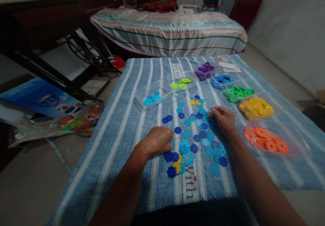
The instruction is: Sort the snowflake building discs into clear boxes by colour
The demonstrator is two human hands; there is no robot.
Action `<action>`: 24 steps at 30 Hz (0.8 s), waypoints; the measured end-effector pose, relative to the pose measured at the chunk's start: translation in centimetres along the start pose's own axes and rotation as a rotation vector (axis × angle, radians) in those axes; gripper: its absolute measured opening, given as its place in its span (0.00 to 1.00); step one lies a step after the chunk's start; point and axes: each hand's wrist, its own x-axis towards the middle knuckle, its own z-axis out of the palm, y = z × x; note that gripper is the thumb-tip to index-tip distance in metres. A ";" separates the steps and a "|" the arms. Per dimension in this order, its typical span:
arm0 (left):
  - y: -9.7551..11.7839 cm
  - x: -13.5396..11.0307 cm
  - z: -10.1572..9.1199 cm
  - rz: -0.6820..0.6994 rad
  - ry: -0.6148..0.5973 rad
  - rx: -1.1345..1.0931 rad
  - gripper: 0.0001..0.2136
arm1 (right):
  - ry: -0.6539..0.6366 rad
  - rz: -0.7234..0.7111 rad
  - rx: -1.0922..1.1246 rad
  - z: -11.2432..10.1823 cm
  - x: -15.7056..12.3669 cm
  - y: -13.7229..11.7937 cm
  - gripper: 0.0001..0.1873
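Observation:
Loose snowflake-shaped plastic discs, mostly light blue (186, 134) and dark blue (177, 130), lie scattered over the striped cloth between my hands. A few yellow discs (177, 167) are among them. My left hand (157, 140) is closed at the left edge of the scatter, just above some dark blue discs; what its curled fingers hold, if anything, is hidden. On the right side, my right hand (223, 117) has its fingers drawn together beside the light blue discs. Whatever may be in that pinch is too small to make out.
Clear plastic boxes arc around the scatter, holding light blue (151, 99), lime (183, 82), purple (204, 70), blue (220, 80), green (238, 93), yellow (256, 108) and orange discs (265, 139). Beyond the table stands a covered bed (167, 33). Bags (78, 119) sit on the floor at left.

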 end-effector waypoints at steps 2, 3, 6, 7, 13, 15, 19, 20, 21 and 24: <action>-0.2 0.0 0.0 0.023 0.005 -0.020 0.03 | 0.001 -0.005 -0.007 0.0 0.0 0.1 0.12; -0.3 -0.1 0.0 0.037 0.011 -0.035 0.03 | -0.001 -0.010 -0.011 -0.1 0.1 0.2 0.12; -0.8 -0.1 0.1 0.100 0.035 -0.099 0.03 | -0.005 -0.020 -0.014 -0.1 0.1 0.3 0.12; -1.0 0.0 0.2 0.123 0.049 -0.124 0.03 | -0.005 -0.021 -0.012 -0.1 0.2 0.3 0.12; -1.8 0.5 0.8 0.173 0.154 -0.232 0.03 | -0.001 -0.005 -0.003 -0.1 0.1 0.3 0.13; -1.7 0.6 0.8 0.156 0.169 -0.255 0.03 | -0.004 -0.002 -0.001 -0.1 0.1 0.2 0.13; -1.3 0.8 0.7 0.113 0.214 -0.293 0.04 | -0.003 0.003 -0.011 -0.1 0.0 0.0 0.13; -1.3 0.9 0.7 0.112 0.231 -0.304 0.05 | -0.002 0.004 -0.014 -0.1 -0.1 -0.1 0.13; -1.3 1.0 0.8 0.113 0.249 -0.316 0.06 | -0.003 0.003 -0.015 -0.1 -0.1 -0.1 0.13; -1.4 1.2 0.9 0.069 0.280 -0.350 0.06 | -0.011 -0.011 -0.008 -0.1 0.0 0.0 0.13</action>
